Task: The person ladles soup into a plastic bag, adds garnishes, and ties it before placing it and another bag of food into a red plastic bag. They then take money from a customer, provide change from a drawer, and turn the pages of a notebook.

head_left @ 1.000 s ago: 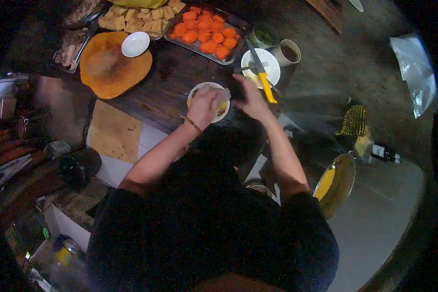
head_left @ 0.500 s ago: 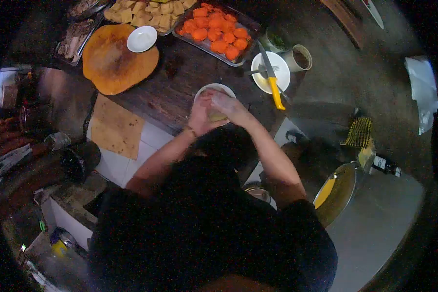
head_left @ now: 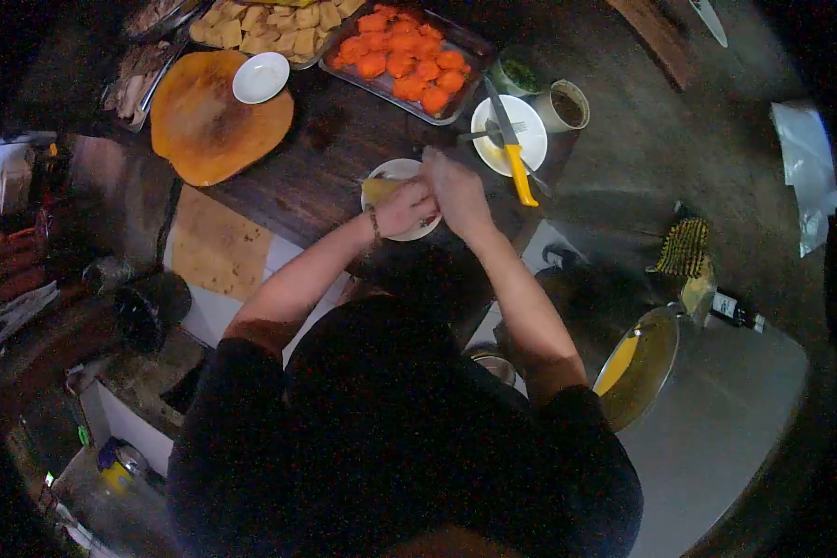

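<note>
A small white bowl or plate [head_left: 392, 170] sits at the near edge of the dark wooden table, with a pale yellow piece [head_left: 378, 191] on its left side. My left hand [head_left: 405, 207], a beaded bracelet at the wrist, lies over the dish with its fingers bent toward the right. Touching or nearly touching it, my right hand [head_left: 458, 193] is closed at the dish's right rim. What the fingers of either hand hold, if anything, is hidden. Some dark bits show beside the left fingertips.
Farther back are a round wooden board [head_left: 219, 130] with a small white dish [head_left: 261, 77], a tray of orange pieces [head_left: 409, 58], and pale yellow chunks [head_left: 293, 35]. To the right, a yellow-handled knife [head_left: 523, 179] lies across a white plate [head_left: 536, 130] beside a cup [head_left: 567, 110]. A pan [head_left: 649, 372] stands lower right.
My hands were cupped together over the dish. The left has turned and lowered across it, the right has closed and shifted to its right side, uncovering the pale yellow piece.
</note>
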`<state>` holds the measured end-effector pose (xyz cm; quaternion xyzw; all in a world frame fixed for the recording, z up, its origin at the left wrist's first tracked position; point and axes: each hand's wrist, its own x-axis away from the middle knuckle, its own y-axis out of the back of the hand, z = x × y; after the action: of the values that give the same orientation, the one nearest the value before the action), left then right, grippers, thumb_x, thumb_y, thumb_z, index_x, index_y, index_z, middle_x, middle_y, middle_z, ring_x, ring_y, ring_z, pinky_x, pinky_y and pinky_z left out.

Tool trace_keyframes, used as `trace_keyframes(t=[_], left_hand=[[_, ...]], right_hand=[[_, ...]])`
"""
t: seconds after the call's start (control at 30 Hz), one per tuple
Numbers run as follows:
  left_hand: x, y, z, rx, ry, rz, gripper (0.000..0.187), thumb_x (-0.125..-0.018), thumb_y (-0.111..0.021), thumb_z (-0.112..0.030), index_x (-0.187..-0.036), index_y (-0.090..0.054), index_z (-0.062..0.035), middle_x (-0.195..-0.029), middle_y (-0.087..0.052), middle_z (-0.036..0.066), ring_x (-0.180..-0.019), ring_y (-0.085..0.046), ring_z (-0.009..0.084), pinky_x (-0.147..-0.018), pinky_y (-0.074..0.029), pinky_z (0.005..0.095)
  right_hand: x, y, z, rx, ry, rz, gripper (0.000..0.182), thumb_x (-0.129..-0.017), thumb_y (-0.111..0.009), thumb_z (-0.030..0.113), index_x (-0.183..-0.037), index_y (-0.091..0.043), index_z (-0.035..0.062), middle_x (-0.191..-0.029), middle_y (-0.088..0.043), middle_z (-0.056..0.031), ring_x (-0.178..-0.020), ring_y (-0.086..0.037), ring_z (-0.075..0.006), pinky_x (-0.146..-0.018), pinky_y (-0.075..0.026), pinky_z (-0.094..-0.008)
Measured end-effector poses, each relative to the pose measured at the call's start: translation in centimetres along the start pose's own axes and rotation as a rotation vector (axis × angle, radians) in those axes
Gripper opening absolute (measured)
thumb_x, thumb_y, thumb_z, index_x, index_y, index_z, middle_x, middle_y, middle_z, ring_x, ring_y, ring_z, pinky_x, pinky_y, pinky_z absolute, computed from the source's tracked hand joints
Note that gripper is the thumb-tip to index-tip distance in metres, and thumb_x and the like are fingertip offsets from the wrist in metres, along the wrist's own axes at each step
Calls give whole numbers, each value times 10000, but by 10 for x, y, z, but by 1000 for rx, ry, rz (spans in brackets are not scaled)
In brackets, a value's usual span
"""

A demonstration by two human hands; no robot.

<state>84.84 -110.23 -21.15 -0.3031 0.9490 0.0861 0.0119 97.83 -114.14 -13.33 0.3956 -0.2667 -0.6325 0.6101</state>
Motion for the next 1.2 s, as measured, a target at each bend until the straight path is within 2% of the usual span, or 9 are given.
trace_keyframes(t=[0.33, 0.4, 0.47, 0.57, 0.7, 0.83, 0.93, 1.03, 1.2], left_hand=[[7, -1, 58, -488, -419, -109, 226, -864, -439, -141, -1024, -542, -20, -1058, -560, 142, -1011, -512, 307, -876, -381, 420], [13, 5, 46, -309, -183, -62, 249, -850, -446, -137, -1051, -541, -25, -1090, -547, 141, -1038, -495, 314, -896, -364, 426], [9, 16, 9, -131, 46, -18, 276, -836, -452, -133, -1077, -541, -29, -1123, -534, 140, -1065, -478, 321, -915, -346, 432], [0, 21, -42, -311, -428, -135, 323, -817, -494, -201, -1090, -547, -35, -1198, -496, 136, -1150, -410, 338, -968, -301, 417], [14, 35, -40, -464, -357, -115, 522, -753, -593, -276, -1210, -453, -65, -1289, -406, 164, -1214, -341, 336, -1019, -245, 390], [31, 45, 7, -376, 10, -143, 626, -725, -637, -260, -1265, -369, -89, -1314, -356, 196, -1207, -350, 328, -1026, -239, 396], [23, 8, 92, -67, -213, 5, 631, -780, -597, -316, -1316, -330, -114, -1366, -322, 62, -1244, -311, 264, -1051, -213, 395], [12, -1, 106, 388, 70, 235, 507, -852, -525, -261, -1305, -358, -105, -1354, -344, 57, -1217, -353, 220, -1023, -277, 357], [-3, 23, 26, 129, 306, 298, 263, -906, -447, -258, -1071, -524, -68, -1057, -503, 44, -990, -462, 156, -880, -369, 307]], right_hand=[[11, 28, 11, -1000, -449, -93, 273, -694, -664, -22, -931, -539, 32, -759, -541, -1, -680, -524, -115, -653, -446, -234], [20, 36, -10, -1351, -447, -174, 392, -652, -693, -12, -991, -503, 43, -746, -498, 14, -662, -480, -93, -652, -430, -223], [26, 26, -33, -664, -328, -95, 433, -649, -695, 37, -1032, -493, 42, -922, -591, -65, -873, -553, -167, -740, -449, -312], [42, -50, -60, -186, 91, 2, 467, -677, -666, 124, -1100, -482, 52, -1121, -511, -152, -1073, -462, -292, -943, -343, -411], [28, -60, -29, -897, -309, 199, 312, -828, -470, 169, -1106, -523, 37, -1172, -507, -144, -1135, -435, -300, -973, -330, -391], [17, -34, -20, -634, -6, 91, 319, -820, -492, 165, -1119, -541, 66, -1223, -463, -133, -1196, -370, -280, -1013, -267, -365], [21, -29, -11, -624, -347, 380, 324, -803, -478, 121, -1114, -545, 64, -1192, -485, -142, -1156, -412, -250, -992, -288, -375], [20, -37, -16, -484, -2, 107, 304, -807, -467, 131, -1091, -556, 66, -1155, -502, -149, -1103, -448, -223, -961, -309, -359], [27, -29, -19, -809, -669, -105, 223, -855, -467, 209, -958, -562, 35, -1030, -538, -88, -1017, -475, -221, -952, -298, -334]])
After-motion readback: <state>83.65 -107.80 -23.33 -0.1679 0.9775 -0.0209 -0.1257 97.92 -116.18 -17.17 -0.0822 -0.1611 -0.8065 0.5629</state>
